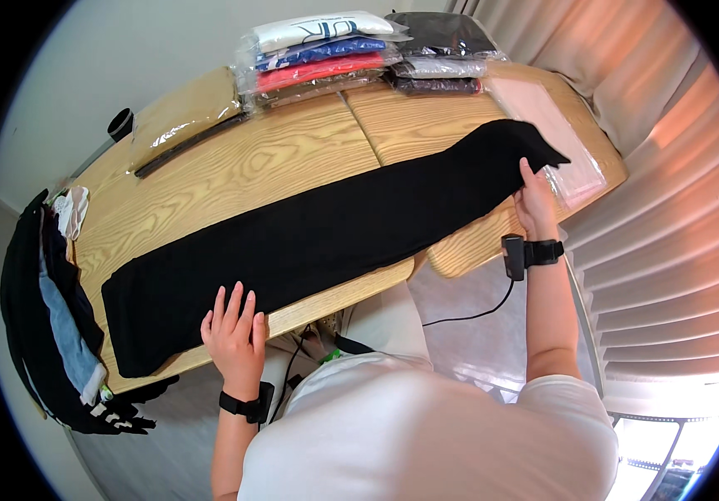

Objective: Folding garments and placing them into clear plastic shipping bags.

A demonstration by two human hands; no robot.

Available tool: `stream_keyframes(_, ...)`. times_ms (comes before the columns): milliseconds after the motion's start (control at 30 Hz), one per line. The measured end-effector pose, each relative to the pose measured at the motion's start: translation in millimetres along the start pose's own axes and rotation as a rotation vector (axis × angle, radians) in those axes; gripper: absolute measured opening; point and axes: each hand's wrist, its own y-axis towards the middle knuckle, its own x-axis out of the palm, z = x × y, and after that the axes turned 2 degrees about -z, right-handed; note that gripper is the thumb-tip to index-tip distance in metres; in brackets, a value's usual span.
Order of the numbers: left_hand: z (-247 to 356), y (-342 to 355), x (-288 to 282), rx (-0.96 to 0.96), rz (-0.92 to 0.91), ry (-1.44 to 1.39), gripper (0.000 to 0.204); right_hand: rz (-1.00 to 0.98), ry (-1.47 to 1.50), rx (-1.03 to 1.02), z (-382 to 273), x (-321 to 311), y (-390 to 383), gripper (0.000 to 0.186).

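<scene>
A long black folded garment (318,234), which looks like trousers, stretches diagonally across the wooden table (176,184). My right hand (535,196) grips its right end, thumb on top, with that end bunched and pointed beside a pale pink flat plastic package (577,175). My left hand (234,338) rests on the garment's lower edge at the left, fingers spread. Both wrists wear black strapped devices.
Several bagged garments (318,71) are stacked at the back, beside a tan package (184,117). Dark and blue clothes (63,309) hang over the table's left end. A black cylindrical object (121,123) stands behind. Pleated curtains (652,292) line the right. A cable hangs below the table.
</scene>
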Motion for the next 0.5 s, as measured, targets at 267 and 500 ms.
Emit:
stream_keyframes(267, -1, 0, 2, 0.003, 0.007, -0.004, 0.028, -0.463, -1.342, -0.351, -1, 83, -79, 0.036)
stream_keyframes(500, 0, 0, 0, -0.003, -0.004, -0.016, 0.027, -0.673, -1.515, -0.445, 19, 82, -87, 0.057)
